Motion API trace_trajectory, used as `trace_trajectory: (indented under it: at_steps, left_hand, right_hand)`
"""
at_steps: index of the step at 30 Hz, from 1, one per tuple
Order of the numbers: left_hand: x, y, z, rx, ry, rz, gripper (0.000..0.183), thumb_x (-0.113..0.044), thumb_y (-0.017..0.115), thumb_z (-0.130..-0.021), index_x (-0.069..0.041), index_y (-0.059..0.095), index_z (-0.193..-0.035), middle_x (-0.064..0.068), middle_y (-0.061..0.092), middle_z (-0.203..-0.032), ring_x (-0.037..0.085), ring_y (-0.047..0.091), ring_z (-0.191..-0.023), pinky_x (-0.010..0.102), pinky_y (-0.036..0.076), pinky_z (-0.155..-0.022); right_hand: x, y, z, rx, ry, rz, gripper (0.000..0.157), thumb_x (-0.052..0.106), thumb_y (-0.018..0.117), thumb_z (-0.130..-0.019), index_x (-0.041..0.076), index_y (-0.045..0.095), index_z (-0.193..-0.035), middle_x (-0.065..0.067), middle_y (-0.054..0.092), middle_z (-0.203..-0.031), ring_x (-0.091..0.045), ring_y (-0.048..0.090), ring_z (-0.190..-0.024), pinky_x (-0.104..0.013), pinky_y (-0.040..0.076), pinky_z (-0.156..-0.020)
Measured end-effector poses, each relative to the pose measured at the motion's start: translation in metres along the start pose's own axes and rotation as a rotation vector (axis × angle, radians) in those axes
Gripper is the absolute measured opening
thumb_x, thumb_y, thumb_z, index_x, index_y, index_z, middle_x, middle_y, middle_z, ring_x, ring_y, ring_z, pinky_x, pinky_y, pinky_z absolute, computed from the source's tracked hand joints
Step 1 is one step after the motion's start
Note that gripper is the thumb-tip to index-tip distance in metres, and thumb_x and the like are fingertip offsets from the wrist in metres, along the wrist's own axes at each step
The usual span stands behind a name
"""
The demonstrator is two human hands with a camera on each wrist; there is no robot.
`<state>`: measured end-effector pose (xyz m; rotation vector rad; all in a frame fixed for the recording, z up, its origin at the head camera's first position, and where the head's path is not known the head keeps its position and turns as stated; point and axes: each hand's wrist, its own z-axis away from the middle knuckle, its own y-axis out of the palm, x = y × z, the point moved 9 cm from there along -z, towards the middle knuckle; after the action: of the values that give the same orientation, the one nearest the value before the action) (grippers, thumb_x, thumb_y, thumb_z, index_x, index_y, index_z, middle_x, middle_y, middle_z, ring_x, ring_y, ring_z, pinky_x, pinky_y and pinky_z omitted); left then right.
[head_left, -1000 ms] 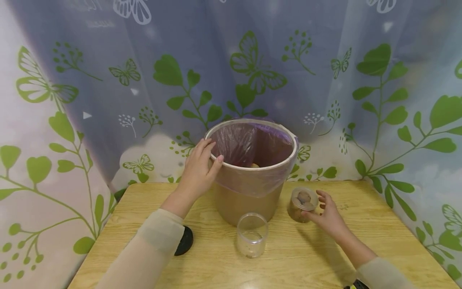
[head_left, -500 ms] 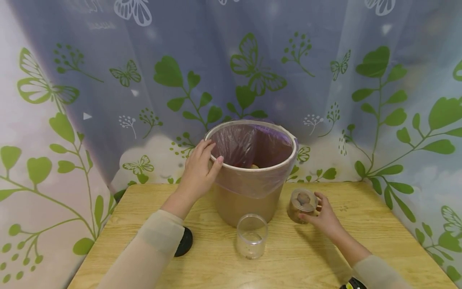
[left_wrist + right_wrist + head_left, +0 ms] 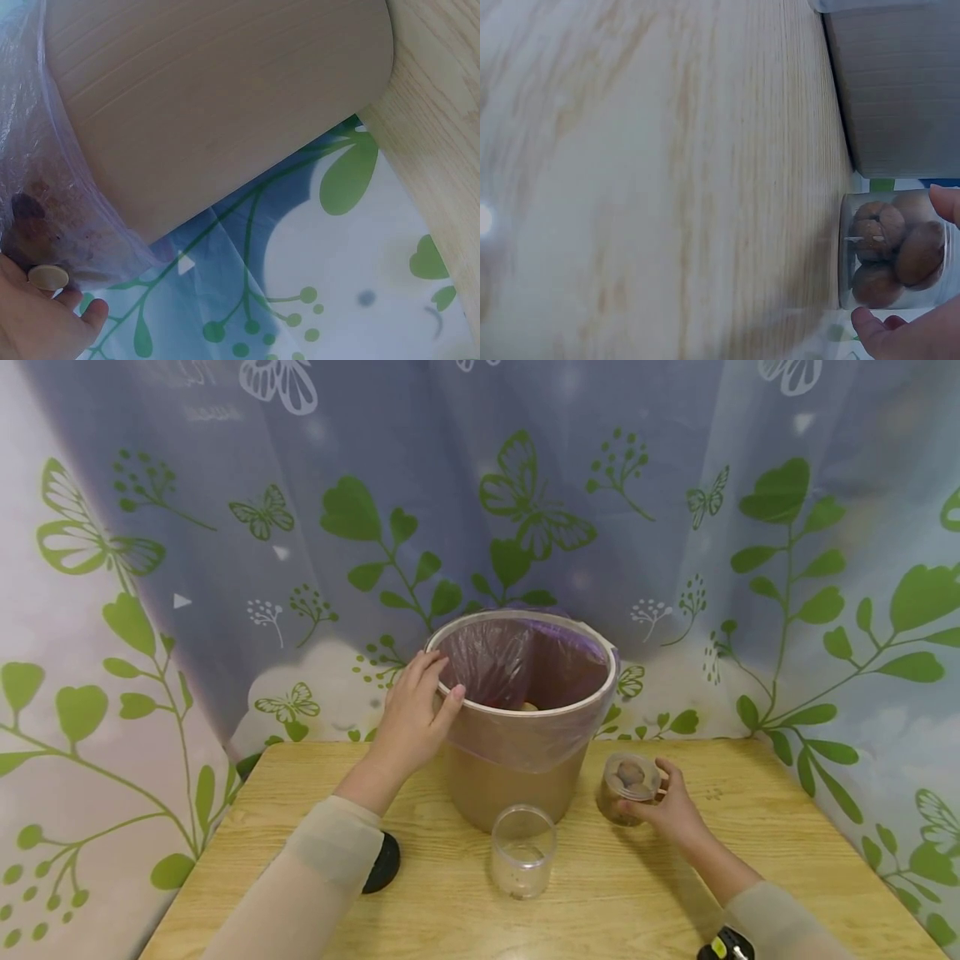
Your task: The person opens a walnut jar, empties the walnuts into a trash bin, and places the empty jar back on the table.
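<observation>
one left hand gripping bin rim, right hand gripping walnut jar, slim gap between jar and bin

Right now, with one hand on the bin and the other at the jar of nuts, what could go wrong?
If the right hand slips, its clear jar might tip; what look like walnuts could spill, unless it is lidded, which I can't tell. The second clear jar stands close in front of the bin, so a push from the left hand could knock it.

Clr jar w/ walnuts, upright, nr lined bin.
</observation>
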<state>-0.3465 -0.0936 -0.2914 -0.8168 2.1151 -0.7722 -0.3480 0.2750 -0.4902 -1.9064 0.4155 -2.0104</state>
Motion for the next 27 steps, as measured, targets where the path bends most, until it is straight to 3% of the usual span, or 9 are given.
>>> trace_trajectory:
  at_steps: [6,14,27]
  left_hand:
    - [-0.001,0.000,0.000,0.002,-0.002,-0.002,0.079,-0.062,0.024,-0.104,0.000,0.040,-0.150,0.015,0.031,-0.159,0.033,0.017,-0.151,0.061,0.018,-0.116]
    - [0.000,0.000,0.000,0.002,-0.007,-0.012,0.078,-0.062,0.024,-0.104,-0.001,0.040,-0.150,0.014,0.031,-0.159,0.032,0.017,-0.151,0.061,0.019,-0.116]
    - [0.000,-0.001,0.000,-0.003,0.002,-0.007,0.078,-0.061,0.024,-0.105,0.000,0.040,-0.150,0.015,0.031,-0.158,0.033,0.017,-0.151,0.062,0.019,-0.115]
  right_hand:
    - [-0.009,0.003,-0.004,0.022,0.034,-0.072,0.112,0.018,0.078,-0.089,-0.002,-0.010,-0.156,-0.038,0.019,-0.152,-0.051,0.037,-0.134,-0.044,0.047,-0.096]
    - [-0.016,0.007,-0.007,0.050,0.079,-0.102,0.114,0.023,0.077,-0.090,-0.004,-0.013,-0.155,-0.037,0.012,-0.155,-0.052,0.026,-0.139,-0.060,0.033,-0.109]
    - [-0.017,0.009,-0.011,0.021,0.012,-0.127,0.109,0.014,0.081,-0.085,-0.007,0.001,-0.155,-0.034,0.021,-0.153,-0.048,0.029,-0.140,-0.054,0.030,-0.112]
